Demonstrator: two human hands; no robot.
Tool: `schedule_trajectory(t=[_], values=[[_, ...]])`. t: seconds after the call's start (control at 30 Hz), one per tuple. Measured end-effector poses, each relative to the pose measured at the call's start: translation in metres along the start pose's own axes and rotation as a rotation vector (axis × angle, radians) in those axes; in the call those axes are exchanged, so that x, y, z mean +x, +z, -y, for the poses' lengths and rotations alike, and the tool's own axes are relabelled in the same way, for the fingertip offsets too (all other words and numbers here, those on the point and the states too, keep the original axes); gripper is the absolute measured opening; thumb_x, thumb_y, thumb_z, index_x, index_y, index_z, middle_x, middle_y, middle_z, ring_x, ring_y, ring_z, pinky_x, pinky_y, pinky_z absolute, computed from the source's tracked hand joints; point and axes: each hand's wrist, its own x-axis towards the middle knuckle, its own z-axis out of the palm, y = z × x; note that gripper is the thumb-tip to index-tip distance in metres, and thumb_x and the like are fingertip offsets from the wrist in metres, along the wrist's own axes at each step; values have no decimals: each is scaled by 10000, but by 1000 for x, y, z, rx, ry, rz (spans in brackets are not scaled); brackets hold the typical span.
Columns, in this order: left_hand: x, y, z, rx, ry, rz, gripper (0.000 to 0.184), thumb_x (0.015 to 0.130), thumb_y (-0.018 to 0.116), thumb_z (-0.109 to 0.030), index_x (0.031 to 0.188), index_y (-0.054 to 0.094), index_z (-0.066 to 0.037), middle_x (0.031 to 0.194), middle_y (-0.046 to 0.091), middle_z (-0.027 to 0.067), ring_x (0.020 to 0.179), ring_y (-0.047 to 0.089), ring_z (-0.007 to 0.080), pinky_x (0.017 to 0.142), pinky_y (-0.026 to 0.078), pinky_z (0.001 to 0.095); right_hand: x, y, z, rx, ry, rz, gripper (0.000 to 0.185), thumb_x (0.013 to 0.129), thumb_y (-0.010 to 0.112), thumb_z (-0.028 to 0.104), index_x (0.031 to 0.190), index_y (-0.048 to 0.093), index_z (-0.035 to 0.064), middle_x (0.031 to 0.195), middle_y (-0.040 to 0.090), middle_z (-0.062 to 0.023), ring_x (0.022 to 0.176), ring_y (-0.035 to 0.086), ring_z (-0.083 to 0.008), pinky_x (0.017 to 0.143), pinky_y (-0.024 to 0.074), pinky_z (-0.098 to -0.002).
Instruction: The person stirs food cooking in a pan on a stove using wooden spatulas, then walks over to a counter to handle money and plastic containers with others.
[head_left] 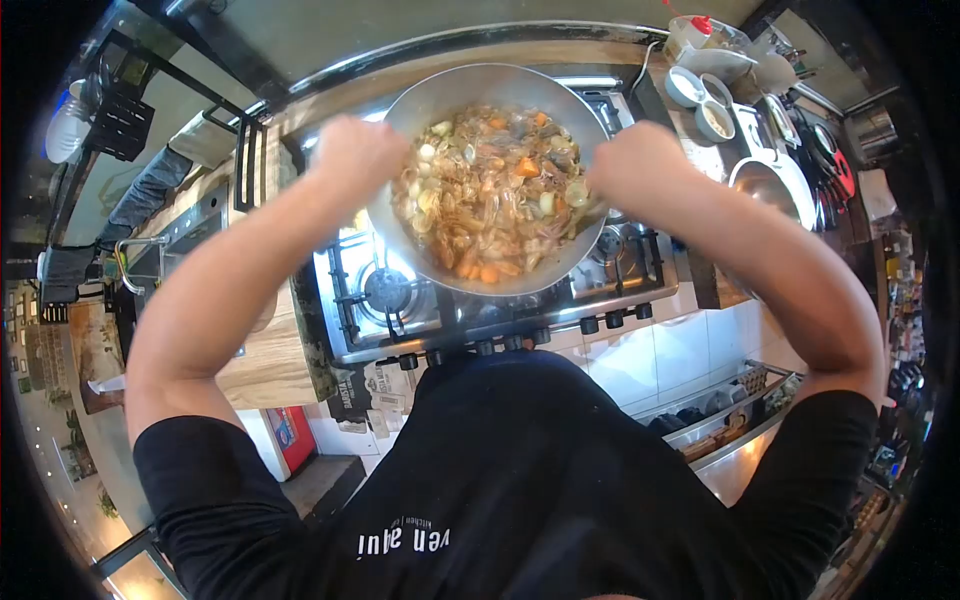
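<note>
We see both hands well apart, fists curled at opposite sides of pot (440, 88): left hand (358, 160) at left rim, right hand (642, 164) at right. Both blurred; we read them as clamped on pot, handles hidden under fingers. Pot over stove (460, 322); we cannot tell whether base touches grates. Inside, food (470, 205): orange chunks, pale pieces, brownish bits. Left front burner (387, 290) bare beside pot. We note white bowls (686, 86) on right, metal bowl (766, 190) nearer right forearm.
</note>
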Motion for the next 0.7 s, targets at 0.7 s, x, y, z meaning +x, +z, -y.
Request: schedule_trajectory(t=[0.7], values=[[75, -15, 18, -171, -11, -359, 194, 1049, 691, -296, 1202, 780, -216, 1081, 812, 63, 1018, 800, 307, 801, 645, 465, -40, 23, -15, 12, 83, -281, 69, 838, 802, 96, 870, 864, 98, 884, 830, -92, 847, 835, -299, 714, 663, -437]])
